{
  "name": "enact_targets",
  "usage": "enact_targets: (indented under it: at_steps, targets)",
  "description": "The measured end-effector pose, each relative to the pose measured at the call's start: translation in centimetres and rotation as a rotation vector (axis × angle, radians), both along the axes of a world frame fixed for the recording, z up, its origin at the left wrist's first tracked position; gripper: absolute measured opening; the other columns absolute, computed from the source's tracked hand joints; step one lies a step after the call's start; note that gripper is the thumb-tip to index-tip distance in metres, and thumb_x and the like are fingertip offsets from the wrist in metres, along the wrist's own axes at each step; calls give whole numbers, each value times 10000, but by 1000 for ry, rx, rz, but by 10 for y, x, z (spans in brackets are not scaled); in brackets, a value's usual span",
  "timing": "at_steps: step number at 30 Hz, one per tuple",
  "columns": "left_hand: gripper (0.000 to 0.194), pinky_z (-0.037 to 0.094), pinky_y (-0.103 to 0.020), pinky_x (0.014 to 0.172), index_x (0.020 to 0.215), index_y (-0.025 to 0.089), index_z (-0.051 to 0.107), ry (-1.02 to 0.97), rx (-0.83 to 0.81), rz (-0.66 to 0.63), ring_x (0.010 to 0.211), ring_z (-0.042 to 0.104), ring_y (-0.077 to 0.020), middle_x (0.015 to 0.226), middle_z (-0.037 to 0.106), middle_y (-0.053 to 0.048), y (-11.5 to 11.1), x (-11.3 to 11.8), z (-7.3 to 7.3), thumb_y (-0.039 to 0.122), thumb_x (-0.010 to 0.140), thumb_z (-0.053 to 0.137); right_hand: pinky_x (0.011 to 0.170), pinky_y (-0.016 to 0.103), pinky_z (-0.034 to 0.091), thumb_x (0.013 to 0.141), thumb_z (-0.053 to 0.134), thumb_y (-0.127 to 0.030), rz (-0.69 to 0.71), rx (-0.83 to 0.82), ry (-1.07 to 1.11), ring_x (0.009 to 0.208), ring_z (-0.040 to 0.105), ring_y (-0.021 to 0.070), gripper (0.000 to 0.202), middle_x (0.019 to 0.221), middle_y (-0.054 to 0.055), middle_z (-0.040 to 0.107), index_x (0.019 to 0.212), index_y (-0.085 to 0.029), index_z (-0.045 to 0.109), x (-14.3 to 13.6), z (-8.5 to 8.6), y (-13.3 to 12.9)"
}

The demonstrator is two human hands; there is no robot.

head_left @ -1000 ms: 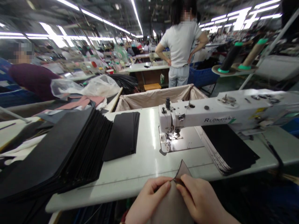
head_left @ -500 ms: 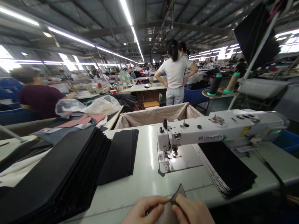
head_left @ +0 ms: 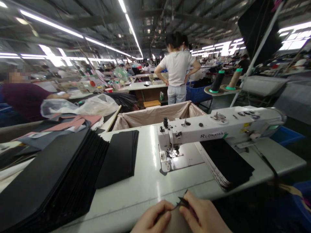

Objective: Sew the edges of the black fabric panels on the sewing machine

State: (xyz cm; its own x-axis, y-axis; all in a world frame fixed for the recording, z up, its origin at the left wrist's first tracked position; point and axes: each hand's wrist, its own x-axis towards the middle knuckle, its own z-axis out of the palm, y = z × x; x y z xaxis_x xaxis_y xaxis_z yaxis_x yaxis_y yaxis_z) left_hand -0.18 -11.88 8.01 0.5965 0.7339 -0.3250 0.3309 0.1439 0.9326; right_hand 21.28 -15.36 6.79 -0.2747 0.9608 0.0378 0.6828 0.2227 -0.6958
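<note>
At the front edge of the sewing table, my left hand (head_left: 154, 217) is closed, thumb against fingers, on the edge of a grey-brown fabric piece (head_left: 177, 222). Close beside it, my right hand (head_left: 202, 212) pinches the same piece near its upper edge. Dark pointed ends (head_left: 182, 202) stick out between the fingertips; whether they are folded corners or something separate I cannot tell. The lower part of the piece drops out of view. Beyond my hands stands a white sewing machine (head_left: 191, 131), its needle area lit, with no fabric visible under the foot.
Left of the machine lie a tall stack of black panels (head_left: 55, 168) and a smaller stack (head_left: 119, 158). Another black stack (head_left: 225, 161) sits under the machine arm. Behind the table is a cloth-lined bin (head_left: 155, 116). Thread cones (head_left: 217, 82) stand at right; a person (head_left: 178, 69) stands beyond.
The view has shifted, so the machine and stacks appear further left and slightly higher. The fabric's raised corner between my hands has folded down, and dark pointed ends now show at my right fingertips.
</note>
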Motion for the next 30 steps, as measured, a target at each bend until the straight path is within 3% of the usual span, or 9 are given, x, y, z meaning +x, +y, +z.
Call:
enact_targets:
  at_steps: [4,12,30]
  targets:
    - [282,406,-285,984,1170,257,658,-4,52,46,1082,592,-198,1138,678,-14,-6,4,11,357,967,490,576,276,313,965,419,-309,-13,5,-4,641,576,151,124,737,-15,604,869,-233,439,8,16,-11]
    - [308,424,-308,991,1230,246,641,4,83,45,1091,601,-205,1192,674,-27,-9,8,15,298,964,495,596,283,327,976,421,-315,2,-7,-78,673,587,161,151,770,2,616,895,-212,495,11,11,-22]
    - [287,437,-277,940,1146,215,696,-26,79,86,1024,611,-199,1124,691,-36,-11,16,15,312,967,493,577,284,303,970,433,-297,0,94,-136,638,557,153,158,732,4,602,867,-203,507,8,11,-19]
